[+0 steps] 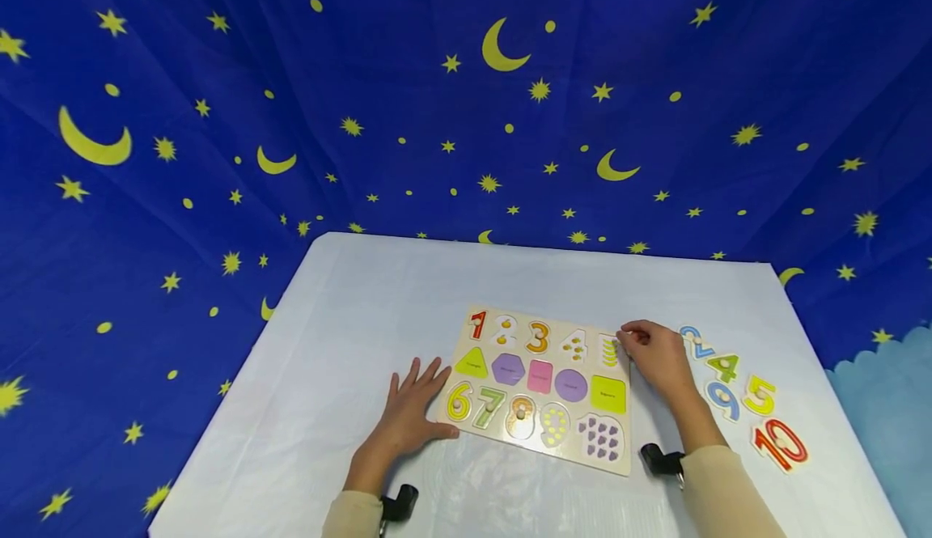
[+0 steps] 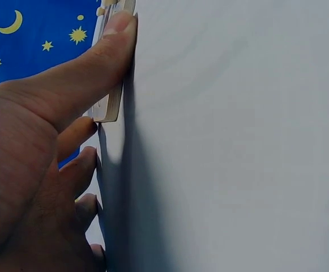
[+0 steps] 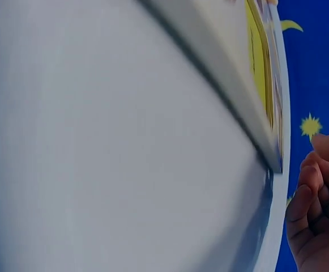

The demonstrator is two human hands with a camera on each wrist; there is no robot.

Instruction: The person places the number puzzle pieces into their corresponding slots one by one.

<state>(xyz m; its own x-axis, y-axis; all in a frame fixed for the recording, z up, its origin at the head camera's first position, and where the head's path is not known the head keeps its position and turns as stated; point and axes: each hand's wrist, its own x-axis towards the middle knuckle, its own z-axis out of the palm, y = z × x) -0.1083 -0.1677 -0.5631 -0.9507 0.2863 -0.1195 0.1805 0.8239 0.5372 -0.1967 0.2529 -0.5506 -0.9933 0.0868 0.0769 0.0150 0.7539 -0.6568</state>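
A wooden number puzzle board point(image 1: 535, 451) lies on the white table, with shapes printed across its middle row. Number pieces 1, 3, 6, 7 and 8 sit in their cutouts; the 2, 4, 5, 9 and 10 recesses show printed pictures. My left hand point(image 1: 413, 413) is spread at the board's left side, thumb point(image 2: 105, 48) against its edge and fingers on the table. Over the upper right corner, near the 5 recess point(image 1: 609, 350), is my right hand point(image 1: 658, 353). Its fingers point(image 3: 303, 204) are loosely curled with nothing visible between them.
Right of the board lie loose number pieces: a blue 2 point(image 1: 697, 342), green 4 point(image 1: 723, 366), yellow 5 point(image 1: 760, 395), blue 9 point(image 1: 722, 400) and red 10 point(image 1: 781, 444). A blue star-and-moon curtain point(image 1: 437, 101) hangs behind the table point(image 1: 349, 295).
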